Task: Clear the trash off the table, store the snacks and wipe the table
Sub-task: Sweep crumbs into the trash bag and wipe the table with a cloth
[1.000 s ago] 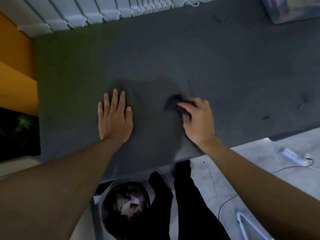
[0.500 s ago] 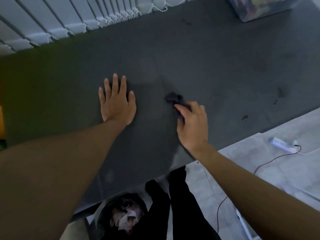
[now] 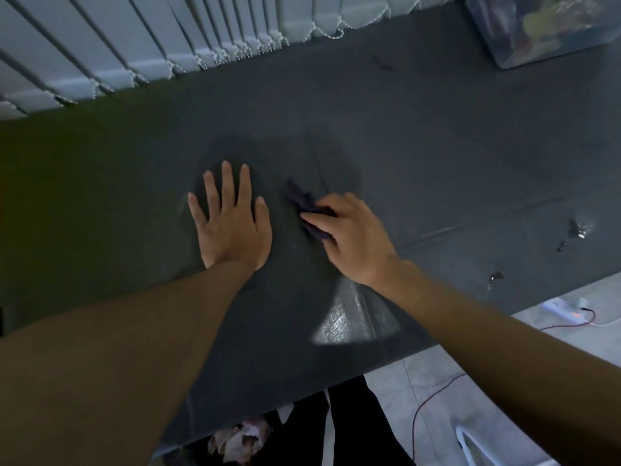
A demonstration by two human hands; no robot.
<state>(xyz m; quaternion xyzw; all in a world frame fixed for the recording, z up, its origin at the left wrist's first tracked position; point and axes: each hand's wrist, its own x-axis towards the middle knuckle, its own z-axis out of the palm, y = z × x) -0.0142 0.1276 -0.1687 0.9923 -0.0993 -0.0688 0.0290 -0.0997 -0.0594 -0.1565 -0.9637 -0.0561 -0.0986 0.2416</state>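
The left hand (image 3: 232,227) lies spread flat on the dark grey plastic-covered table (image 3: 437,146). Just right of it, the right hand (image 3: 349,240) pinches a small crumpled dark cloth (image 3: 300,201) against the top. Wet spots (image 3: 578,228) lie well apart, further right.

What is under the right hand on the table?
A dark cloth, gripped by the right hand and pressed to the table; its far end sticks out past the fingers. The rest, and the surface beneath, is covered.
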